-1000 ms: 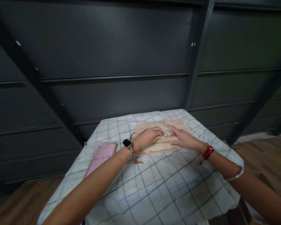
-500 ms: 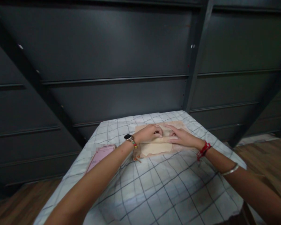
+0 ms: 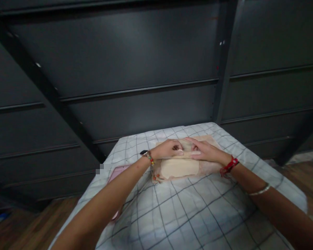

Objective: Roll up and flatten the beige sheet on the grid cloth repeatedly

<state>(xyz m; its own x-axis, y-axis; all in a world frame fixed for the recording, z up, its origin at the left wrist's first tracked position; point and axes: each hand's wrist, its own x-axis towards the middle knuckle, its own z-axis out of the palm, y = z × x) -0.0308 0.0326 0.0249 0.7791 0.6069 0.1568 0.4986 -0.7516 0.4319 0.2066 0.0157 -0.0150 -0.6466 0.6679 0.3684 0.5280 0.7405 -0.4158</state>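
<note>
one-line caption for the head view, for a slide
Left hand and right hand rest on a folded beige cloth atop a checked sheet, pink phone beside the left forearm, dark panels behind.

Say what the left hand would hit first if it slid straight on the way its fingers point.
Most likely the right hand: the left hand points across the folded beige cloth at its fingertips, which look almost touching.

You face a dark grey metal wall (image 3: 135, 52) with a slanted beam (image 3: 54, 93) and an upright post (image 3: 221, 69). The floor (image 3: 23, 225) is brown wood, and a table (image 3: 276, 180) with a white checked cloth (image 3: 198, 215) stands by the wall. The light is dim.
</note>
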